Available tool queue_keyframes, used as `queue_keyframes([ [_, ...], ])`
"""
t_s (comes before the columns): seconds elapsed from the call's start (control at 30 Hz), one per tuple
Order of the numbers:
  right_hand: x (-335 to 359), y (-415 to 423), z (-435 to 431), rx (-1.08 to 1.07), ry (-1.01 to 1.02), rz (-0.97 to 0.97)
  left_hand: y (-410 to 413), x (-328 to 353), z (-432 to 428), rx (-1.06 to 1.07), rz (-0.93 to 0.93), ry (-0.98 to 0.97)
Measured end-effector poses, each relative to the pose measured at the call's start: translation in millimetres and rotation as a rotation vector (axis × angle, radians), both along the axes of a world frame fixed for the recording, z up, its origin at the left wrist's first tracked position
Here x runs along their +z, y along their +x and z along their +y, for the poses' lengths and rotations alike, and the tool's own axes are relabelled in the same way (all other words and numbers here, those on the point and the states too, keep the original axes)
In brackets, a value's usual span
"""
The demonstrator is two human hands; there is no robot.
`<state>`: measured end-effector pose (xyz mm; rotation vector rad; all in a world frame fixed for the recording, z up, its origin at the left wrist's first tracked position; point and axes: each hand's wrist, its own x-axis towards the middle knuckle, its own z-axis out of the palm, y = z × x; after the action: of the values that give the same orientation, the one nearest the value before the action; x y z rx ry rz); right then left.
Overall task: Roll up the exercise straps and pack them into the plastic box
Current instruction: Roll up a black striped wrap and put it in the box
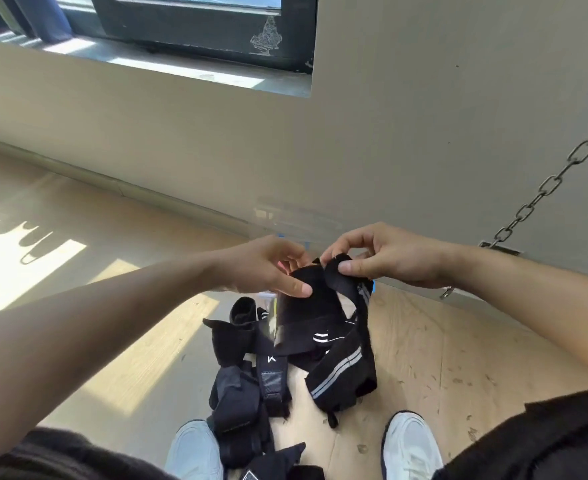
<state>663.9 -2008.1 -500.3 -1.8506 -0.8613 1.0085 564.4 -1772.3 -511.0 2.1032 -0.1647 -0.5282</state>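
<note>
sunlit wooden floor point(119, 341), beige wall point(407, 133), dark window point(199, 29). left hand point(265, 268) and right hand point(382, 254) each pinch the top of a black exercise strap point(311, 303) above the strap pile point(247, 396) on the floor; clear plastic box point(296, 220) just beyond. white logo point(271, 359) unreadable.

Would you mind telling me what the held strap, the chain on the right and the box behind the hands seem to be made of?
The strap: black woven fabric, probably elastic, matte; it drapes and folds limply. The chain: metal, dull silver, with oval links catching light. The box: apparently clear plastic, see-through with only faint edges visible.
</note>
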Motion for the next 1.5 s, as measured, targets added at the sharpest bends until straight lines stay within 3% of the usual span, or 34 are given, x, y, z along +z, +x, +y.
queue_keyframes([
  [0.13, -1.5, 7.8, -4.1, -0.201, 0.028, -0.017, -0.2, -3.2, 12.9, 0.189, -0.069, 0.005],
  [0.33, 7.2, 2.1, -2.6, -0.254, 0.042, -0.147, 3.2, 7.0, 11.4, 0.476, -0.114, -0.234],
  [0.5, 15.1, -15.0, 5.4, -0.317, 0.184, -0.074, 4.1, 11.5, 0.3, 0.575, -0.073, -0.401],
  [0.8, 15.8, -20.6, 14.7, -0.481, 0.317, -0.108, 5.4, 11.8, -21.9, 0.639, 0.023, -0.648],
  [1.5, 7.8, -28.1, 20.4, -0.647, 0.264, -0.431, -1.4, 15.7, -40.0, 0.629, 0.026, -0.722],
])
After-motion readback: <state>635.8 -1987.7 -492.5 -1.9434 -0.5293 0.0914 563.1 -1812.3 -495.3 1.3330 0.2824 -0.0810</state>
